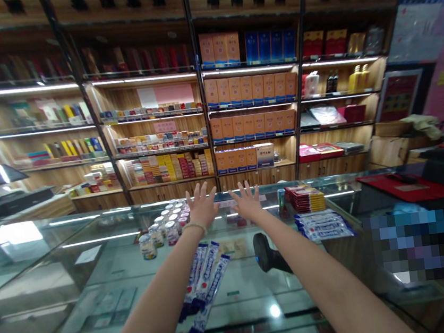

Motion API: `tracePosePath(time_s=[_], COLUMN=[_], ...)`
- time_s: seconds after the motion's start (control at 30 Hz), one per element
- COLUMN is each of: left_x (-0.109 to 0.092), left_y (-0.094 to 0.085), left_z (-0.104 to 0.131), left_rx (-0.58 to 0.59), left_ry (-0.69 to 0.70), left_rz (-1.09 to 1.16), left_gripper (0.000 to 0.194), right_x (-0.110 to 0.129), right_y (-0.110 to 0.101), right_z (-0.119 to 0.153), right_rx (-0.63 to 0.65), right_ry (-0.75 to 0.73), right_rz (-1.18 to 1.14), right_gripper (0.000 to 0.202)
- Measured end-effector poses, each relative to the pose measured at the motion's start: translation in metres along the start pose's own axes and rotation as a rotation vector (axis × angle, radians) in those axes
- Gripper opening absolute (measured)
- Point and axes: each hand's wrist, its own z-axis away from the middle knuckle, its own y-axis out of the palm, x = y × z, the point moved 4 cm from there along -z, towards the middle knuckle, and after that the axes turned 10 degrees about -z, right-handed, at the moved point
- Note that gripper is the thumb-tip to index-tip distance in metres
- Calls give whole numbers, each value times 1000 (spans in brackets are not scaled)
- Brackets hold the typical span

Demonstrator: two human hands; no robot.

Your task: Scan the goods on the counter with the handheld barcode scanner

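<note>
Both arms reach forward over a glass counter [131, 283]. My left hand [202, 207], with a bracelet at the wrist, has its fingers spread and holds nothing. Just left of it stand several small lidded jars [171, 231] in rows. My right hand [247, 202] is likewise spread and bare. Beneath the right forearm lies a black handheld scanner [262, 253], its rear part hidden by the arm. Long blue-and-white candy packets [212, 277] lie fanned on the glass beside my left forearm, which covers some of them.
On the right are a stack of red-and-yellow packets [306, 198], more blue-and-white packets [325, 225] and a small can [281, 201]. Farther right lies a red mat [412, 187]. Lit shelves with orange boxes [255, 125] stand behind the counter. A paper slip [88, 255] lies at left.
</note>
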Motion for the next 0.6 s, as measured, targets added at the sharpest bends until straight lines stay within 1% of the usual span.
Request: tracePosePath(time_s=[0.13, 0.33, 0.47, 0.6], left_x=[-25, -65, -91, -117], left_y=[-5, -9, -10, -10], left_z=[-4, -12, -20, -30], left_rx=[-17, -17, 3, 7], left_ry=[19, 49, 70, 96], left_rz=[1, 29, 57, 77], left_gripper=[56, 56, 56, 56], right_x=[-28, -80, -107, -132], right_y=[-16, -35, -46, -63], right_z=[9, 23, 28, 29], right_rx=[18, 47, 22, -11], right_ry=[33, 113, 135, 172], right_rz=[37, 80, 93, 100], right_gripper=[64, 65, 64, 65])
